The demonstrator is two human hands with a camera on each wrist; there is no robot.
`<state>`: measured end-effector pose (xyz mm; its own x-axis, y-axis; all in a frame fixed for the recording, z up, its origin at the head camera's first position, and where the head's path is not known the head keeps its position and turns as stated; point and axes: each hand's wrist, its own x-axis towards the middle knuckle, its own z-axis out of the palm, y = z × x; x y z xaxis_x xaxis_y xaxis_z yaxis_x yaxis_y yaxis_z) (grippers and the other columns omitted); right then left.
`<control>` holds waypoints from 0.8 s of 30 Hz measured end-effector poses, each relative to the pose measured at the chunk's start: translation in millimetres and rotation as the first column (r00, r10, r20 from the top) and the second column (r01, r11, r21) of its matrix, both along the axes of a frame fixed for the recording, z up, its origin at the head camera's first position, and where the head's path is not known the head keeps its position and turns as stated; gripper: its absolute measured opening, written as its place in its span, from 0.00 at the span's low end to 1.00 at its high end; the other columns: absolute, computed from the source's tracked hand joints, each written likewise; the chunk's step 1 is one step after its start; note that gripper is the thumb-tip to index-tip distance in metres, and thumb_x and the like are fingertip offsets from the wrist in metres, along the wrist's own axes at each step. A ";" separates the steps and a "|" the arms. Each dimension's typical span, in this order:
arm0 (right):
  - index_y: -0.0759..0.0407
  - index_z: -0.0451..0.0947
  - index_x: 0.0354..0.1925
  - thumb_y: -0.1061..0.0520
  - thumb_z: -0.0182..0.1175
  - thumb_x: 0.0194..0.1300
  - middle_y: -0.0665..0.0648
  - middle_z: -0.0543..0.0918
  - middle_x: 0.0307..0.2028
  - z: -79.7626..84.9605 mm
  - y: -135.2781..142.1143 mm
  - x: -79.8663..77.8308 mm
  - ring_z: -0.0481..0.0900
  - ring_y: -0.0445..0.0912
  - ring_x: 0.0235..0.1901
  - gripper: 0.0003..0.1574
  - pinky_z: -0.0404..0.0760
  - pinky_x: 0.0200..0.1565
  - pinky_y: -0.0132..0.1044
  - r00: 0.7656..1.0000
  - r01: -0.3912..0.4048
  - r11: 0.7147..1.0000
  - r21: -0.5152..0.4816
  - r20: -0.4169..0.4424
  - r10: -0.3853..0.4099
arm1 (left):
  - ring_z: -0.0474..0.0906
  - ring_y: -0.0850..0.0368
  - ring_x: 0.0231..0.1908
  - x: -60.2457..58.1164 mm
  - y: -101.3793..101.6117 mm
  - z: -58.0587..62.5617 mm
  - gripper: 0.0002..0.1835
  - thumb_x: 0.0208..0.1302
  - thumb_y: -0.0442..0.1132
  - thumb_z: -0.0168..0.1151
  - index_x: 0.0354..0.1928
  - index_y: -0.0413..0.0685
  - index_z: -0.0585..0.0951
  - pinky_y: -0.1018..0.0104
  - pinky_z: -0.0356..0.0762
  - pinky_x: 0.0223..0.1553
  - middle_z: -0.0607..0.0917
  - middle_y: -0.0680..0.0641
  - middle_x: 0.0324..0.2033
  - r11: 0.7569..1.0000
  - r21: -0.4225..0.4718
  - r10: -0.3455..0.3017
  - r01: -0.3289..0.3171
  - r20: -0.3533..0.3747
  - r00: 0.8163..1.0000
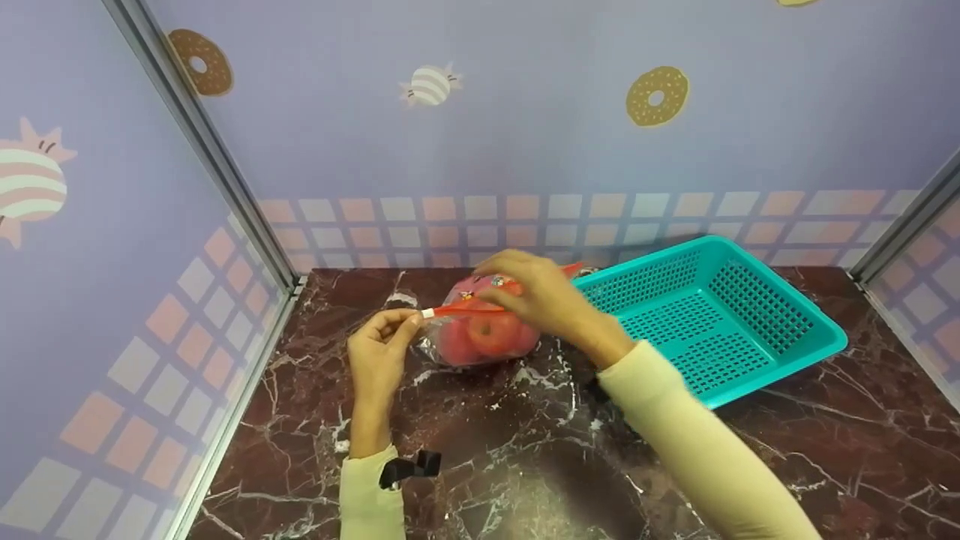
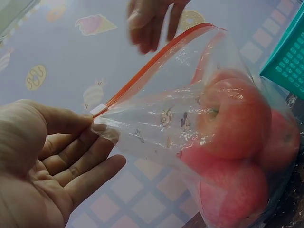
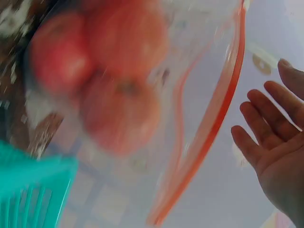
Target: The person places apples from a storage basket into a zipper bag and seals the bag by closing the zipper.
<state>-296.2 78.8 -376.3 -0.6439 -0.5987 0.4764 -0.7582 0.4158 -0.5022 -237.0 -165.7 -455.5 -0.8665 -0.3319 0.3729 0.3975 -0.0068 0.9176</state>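
A clear zip bag [image 2: 147, 121] with an orange-red zip strip [image 2: 147, 71] and small cartoon prints stands on the dark marbled table. Inside it lie several red apples [image 2: 235, 118]. Between thumb and forefinger, my left hand [image 1: 381, 349] pinches the bag's corner beside the white slider [image 1: 427, 313]. The bag's mouth gapes toward its far end, with the two zip edges apart there. My right hand [image 1: 536, 292] is above the bag; in the right wrist view its fingers [image 3: 266, 114] are spread and relaxed, apart from the zip strip and holding nothing.
A turquoise perforated basket [image 1: 806, 330] stands right of the bag, its left end close to it. Behind the table rises a lilac wall [image 1: 540, 150] with doughnut and candy pictures. Another panel [image 1: 112, 300] borders the left side.
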 end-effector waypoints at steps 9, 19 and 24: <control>0.65 0.85 0.58 0.54 0.73 0.70 0.60 0.88 0.56 -19.0 -41.9 -6.9 0.87 0.55 0.53 0.23 0.86 0.59 0.42 0.988 -0.120 0.993 0.019 0.105 0.117 | 0.91 0.51 0.34 -0.3 -0.5 -0.3 0.04 0.68 0.22 0.68 0.41 0.22 0.85 0.57 0.92 0.42 0.90 0.34 0.34 0.995 -0.002 -0.097 0.097 -0.010 0.995; 0.59 0.90 0.47 0.54 0.73 0.70 0.51 0.90 0.43 -29.0 -54.6 -10.7 0.86 0.44 0.46 0.11 0.85 0.53 0.36 0.964 -0.139 0.990 -0.006 0.228 0.137 | 0.91 0.50 0.35 1.7 -2.7 0.1 0.04 0.68 0.21 0.68 0.40 0.22 0.85 0.60 0.92 0.42 0.90 0.34 0.34 0.991 -0.019 -0.133 0.132 -0.022 0.991; 0.59 0.90 0.44 0.55 0.73 0.70 0.51 0.90 0.40 -33.3 -54.6 -11.6 0.85 0.44 0.43 0.09 0.85 0.50 0.37 0.968 -0.149 0.989 -0.018 0.202 0.150 | 0.90 0.54 0.34 3.9 -4.2 0.0 0.04 0.68 0.22 0.69 0.40 0.22 0.85 0.64 0.91 0.42 0.90 0.34 0.33 0.991 -0.055 -0.126 0.124 -0.022 0.992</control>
<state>-307.8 24.2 -409.6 -0.6301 -0.6944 0.3475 -0.6943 0.3035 -0.6526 -233.1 -169.8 -455.5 -0.8898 -0.2009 0.4098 0.4200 -0.0093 0.9075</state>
